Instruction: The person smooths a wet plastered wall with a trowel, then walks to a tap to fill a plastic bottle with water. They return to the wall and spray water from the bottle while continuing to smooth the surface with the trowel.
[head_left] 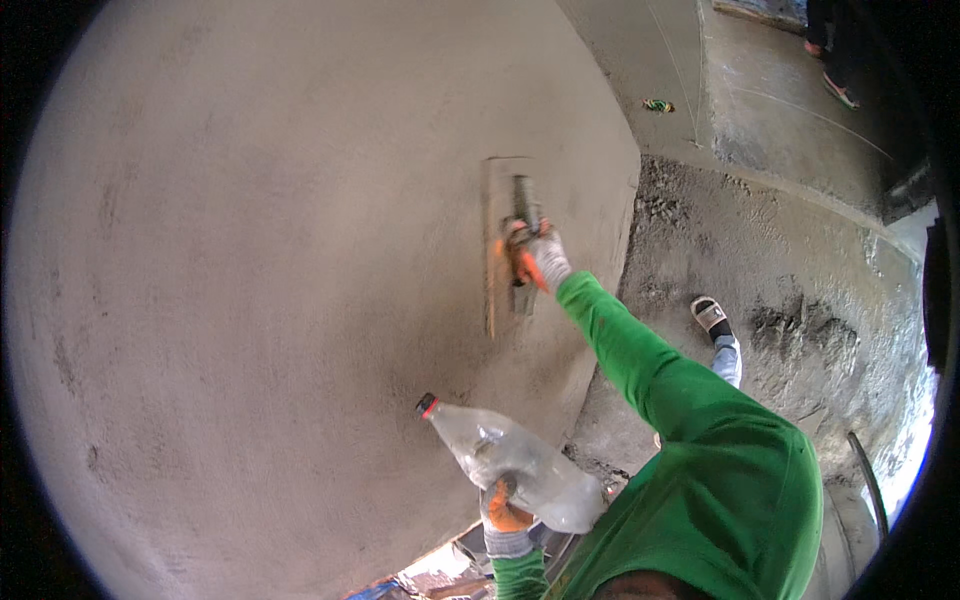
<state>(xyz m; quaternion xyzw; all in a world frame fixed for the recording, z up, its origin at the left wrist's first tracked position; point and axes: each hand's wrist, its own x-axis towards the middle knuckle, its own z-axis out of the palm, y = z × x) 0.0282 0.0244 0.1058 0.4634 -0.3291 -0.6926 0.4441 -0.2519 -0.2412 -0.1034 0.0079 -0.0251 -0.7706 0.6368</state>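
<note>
**Trowel flat on a big plastered wall, bottle in the other hand**

Trowel [505,245] is what's doing the work here, but going by size first: the grey plastered wall [250,300] is taking up most of the view, curving away at the edges. Off to the right a rough concrete floor [780,300] is showing, with the person's sandalled foot [712,318] standing on it. The green sleeve [640,355] is stretching up toward the wall. Lower down, the left hand [505,515], gloved, is wrapping closed around a clear plastic bottle [510,460] with a red cap, tilted up to the left. The right hand [535,255], also gloved, is clamping tight on the trowel's handle, holding the blade pressed flat against the plaster, upright, near the wall's right edge.
</note>
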